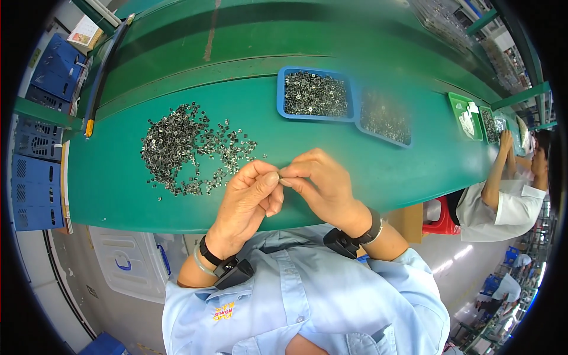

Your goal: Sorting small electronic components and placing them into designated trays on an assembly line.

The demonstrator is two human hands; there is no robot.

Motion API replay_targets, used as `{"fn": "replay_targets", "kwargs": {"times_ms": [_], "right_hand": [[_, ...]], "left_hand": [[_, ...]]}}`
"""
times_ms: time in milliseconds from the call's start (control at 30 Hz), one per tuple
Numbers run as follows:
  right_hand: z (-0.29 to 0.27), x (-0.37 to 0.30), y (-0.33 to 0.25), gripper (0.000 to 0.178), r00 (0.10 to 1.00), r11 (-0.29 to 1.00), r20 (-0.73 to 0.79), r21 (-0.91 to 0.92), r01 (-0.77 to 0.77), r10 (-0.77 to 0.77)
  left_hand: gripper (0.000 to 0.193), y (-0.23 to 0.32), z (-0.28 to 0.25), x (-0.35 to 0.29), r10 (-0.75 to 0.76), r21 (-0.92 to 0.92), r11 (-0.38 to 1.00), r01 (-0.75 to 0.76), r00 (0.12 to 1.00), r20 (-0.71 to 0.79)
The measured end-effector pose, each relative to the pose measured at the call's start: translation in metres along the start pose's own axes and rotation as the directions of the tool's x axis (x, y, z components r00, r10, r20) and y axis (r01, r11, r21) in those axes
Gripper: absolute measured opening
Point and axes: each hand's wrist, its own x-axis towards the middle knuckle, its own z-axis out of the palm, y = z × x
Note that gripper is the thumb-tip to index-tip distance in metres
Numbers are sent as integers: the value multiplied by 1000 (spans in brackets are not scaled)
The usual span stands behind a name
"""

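Note:
Over the near edge of the green table (284, 137), my left hand (247, 194) and my right hand (324, 184) meet at the fingertips. Both are closed in a pinch on one small metal part (280, 177), which the fingers mostly hide. To the left lies a loose pile of small square metal pieces (171, 145), dark and silvery, thinning out toward my left hand. Beyond my right hand stands a blue tray (281, 94) filled with similar pieces. A second blue tray (383, 139) beside it also holds small pieces, but it looks blurred.
Farther right, a green tray (467, 118) holds white items. A co-worker (503, 201) in a white shirt sits there, hands over the table. Blue crates (36, 192) stack at the left, and a clear plastic bin (127, 260) stands on the floor.

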Motion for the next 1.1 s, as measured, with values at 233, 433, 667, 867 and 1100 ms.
{"fn": "replay_targets", "kwargs": {"times_ms": [233, 433, 667, 867, 1100], "right_hand": [[4, -4, -5, 20, 999, 993, -21, 115, -26, 29], [-5, 4, 1, 22, 995, 993, 37, -67, 98, -95], [-8, 10, 1, 20, 995, 995, 16, -43, 94, -94], [0, 3, -4, 16, 998, 972, -43, 234, -33, 44], [-1, 0, -4, 13, 1000, 981, -18, 195, 2, 1]], "left_hand": [[11, -10, -4, 1, 75, -177, 983, -46, 984, 162], [12, 2, -5, 2, 36, 73, 997, -39, 998, 41], [14, 11, 8, -1, 73, 172, 983, -68, 997, -28], [16, 2, 9, -1, 17, -181, 984, 6, 992, 129], [16, 0, 8, -1, -5, -230, 972, 44, 985, 171]]}}
